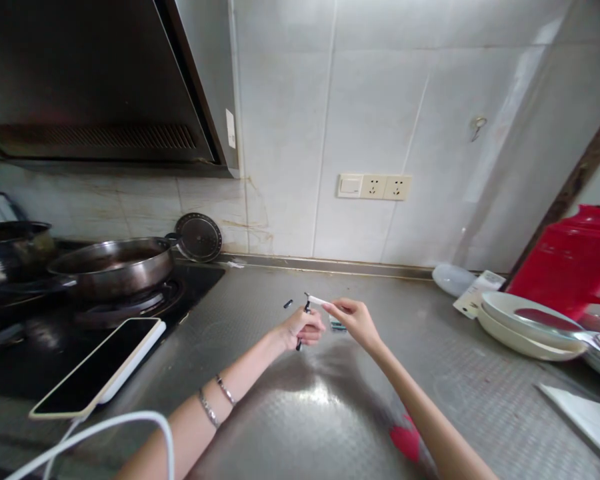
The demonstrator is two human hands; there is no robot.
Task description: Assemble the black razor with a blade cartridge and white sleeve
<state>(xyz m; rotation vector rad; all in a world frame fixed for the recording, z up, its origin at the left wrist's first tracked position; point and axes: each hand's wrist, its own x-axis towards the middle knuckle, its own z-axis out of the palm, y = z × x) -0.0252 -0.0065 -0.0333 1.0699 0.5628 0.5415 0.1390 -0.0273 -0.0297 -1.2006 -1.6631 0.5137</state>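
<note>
My left hand (304,327) is closed around a dark pen-like stick (299,345), held roughly upright above the metal counter. A slim white piece (317,301) with a thin dark tip is pinched in my right hand (353,322), its tip close to the top of the dark stick. Whether the two touch is too small to tell. Just beyond my left hand a small dark cap-like piece (288,303) lies on the counter. Beneath my right hand a small packet with dark strips (337,325) is partly hidden.
To the left, a phone (97,367) with a white cable (125,419) lies near the stove, which holds a steel pan (113,270). At the right are stacked dishes (527,337), a red container (570,260) and a clear bowl (453,279). Sockets (374,187) are on the wall.
</note>
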